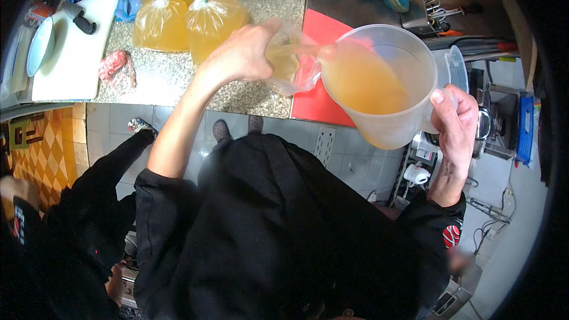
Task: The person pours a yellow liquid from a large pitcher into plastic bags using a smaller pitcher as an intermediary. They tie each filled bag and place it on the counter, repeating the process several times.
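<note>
My right hand [455, 120] grips the handle of a large translucent plastic jug [384, 129], tilted to the left. Cloudy yellow liquid [369, 91] runs from its spout into a clear plastic bag [284, 84]. That bag's mouth is held by my left hand [242, 51], and some liquid is inside it. Part of the bag is hidden behind my fingers. Just beyond my left hand stand knotted plastic bags of yellow liquid, among them a front left bag [160, 29] and a front right bag [220, 15].
A white cutting board [71, 71] with a black-handled knife [84, 22] and a pale bowl [41, 46] lies left on the granite counter [164, 89]. Red-and-white netting or meat [116, 69] is nearby. A red board [318, 104] lies under the jug. Another person [89, 195] is left.
</note>
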Demonstrator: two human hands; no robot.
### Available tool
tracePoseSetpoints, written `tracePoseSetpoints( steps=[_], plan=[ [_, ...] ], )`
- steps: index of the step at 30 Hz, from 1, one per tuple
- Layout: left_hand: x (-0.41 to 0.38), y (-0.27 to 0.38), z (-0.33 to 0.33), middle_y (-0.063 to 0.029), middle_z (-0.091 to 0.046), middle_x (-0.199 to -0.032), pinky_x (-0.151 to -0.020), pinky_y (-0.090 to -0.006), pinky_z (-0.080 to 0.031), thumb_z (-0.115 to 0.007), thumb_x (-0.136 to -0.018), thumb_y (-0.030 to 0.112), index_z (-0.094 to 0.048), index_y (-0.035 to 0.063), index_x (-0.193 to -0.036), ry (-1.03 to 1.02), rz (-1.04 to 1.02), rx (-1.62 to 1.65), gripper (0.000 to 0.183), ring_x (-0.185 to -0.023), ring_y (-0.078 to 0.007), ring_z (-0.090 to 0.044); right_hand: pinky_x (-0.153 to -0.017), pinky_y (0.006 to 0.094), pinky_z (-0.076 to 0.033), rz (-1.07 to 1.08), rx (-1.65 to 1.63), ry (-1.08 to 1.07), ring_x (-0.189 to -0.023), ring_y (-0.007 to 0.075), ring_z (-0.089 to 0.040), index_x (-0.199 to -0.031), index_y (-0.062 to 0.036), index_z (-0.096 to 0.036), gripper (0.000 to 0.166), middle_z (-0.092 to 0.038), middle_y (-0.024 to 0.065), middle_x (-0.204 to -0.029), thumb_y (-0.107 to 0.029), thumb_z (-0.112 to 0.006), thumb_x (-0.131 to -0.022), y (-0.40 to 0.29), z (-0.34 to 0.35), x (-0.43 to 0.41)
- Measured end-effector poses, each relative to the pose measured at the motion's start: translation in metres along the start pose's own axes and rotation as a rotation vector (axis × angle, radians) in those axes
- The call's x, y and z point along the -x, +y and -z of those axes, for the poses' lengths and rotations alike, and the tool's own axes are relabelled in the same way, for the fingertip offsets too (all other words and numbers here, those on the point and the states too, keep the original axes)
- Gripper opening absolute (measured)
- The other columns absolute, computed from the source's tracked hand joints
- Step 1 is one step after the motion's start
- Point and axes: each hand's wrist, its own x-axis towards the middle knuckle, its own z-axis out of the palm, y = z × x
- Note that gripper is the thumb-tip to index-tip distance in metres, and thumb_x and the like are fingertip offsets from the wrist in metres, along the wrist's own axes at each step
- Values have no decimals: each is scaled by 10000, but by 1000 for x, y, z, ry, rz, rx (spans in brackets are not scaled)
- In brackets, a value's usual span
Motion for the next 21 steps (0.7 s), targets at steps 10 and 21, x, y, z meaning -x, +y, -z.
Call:
tracePoseSetpoints(
  steps=[10, 21],
  plan=[
    [-6, 0, 3, -298, -545, -1070, -911, -377, -423, -542, -555, -3, -424, -67, -1234, -48, 24, 43, 692, -1043, -370, -531, -420, 198, -181, 26, 39, 15, -465, -1, -282, -587, -100, -456, 312, -368, -92, -521, -196, -625, -831, -3, -3, -5],
    [-6, -8, -2, -295, -515, -1134, -946, -367, -400, -524, -563, -5, -396, -79, -1254, 20, -27, 26, 706, -1097, -362, -498, -437, 187, -217, 31, 36, -26, -489, -6, -333, -612, -90, -508, 262, -428, -95, -547, -173, -635, -824, -14, 0, -10]
  ],
)
